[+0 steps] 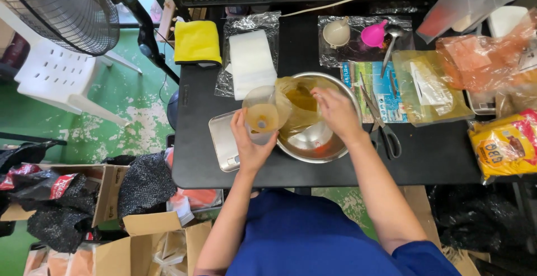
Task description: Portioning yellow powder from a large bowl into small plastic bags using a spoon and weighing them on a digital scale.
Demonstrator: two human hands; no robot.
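My left hand (250,144) grips a clear plastic cup (262,114) with a yellowish powder or liquid at its bottom, held above a flat silver scale (222,142). My right hand (335,114) reaches into a large steel bowl (330,150) and pinches the top of a clear yellow-tinted plastic bag (296,105) that leans from the bowl toward the cup. The bag's mouth touches the cup's rim. Whether anything flows between them is not visible.
Black scissors (386,133) lie right of the bowl on a printed sheet. Funnels and a ladle (363,32) rest on plastic at the back. A yellow cloth (197,42), white foam sheets (251,60), orange and yellow packets (506,144), a fan (67,13) and cardboard boxes (156,237) surround the black table (436,153).
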